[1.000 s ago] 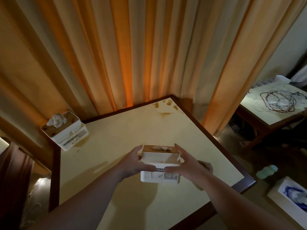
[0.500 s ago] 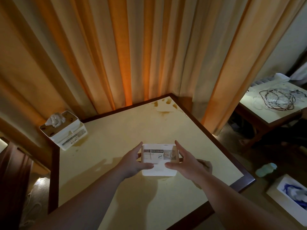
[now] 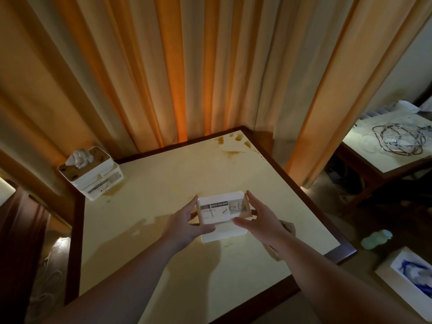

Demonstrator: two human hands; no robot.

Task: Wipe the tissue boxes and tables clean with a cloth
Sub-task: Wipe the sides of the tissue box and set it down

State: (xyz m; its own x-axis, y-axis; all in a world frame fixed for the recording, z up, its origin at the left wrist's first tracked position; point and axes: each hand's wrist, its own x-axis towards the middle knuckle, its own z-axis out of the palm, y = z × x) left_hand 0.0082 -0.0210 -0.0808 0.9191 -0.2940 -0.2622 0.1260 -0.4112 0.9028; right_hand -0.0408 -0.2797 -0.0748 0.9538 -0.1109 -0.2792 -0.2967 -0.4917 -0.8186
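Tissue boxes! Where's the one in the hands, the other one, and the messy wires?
Held tissue box (image 3: 218, 211): head view, on its printed label.
Second tissue box (image 3: 99, 177): head view, white side wall.
Wires (image 3: 397, 140): head view, middle of the tangle.

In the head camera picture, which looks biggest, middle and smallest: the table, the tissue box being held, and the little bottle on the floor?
1. Table, by far the largest.
2. Tissue box held between both hands, though it is nearer the camera, which enlarges it.
3. Bottle on the floor, smallest as it looks.

Single head view; looks steeply down, close over table (image 3: 163, 183) corner.
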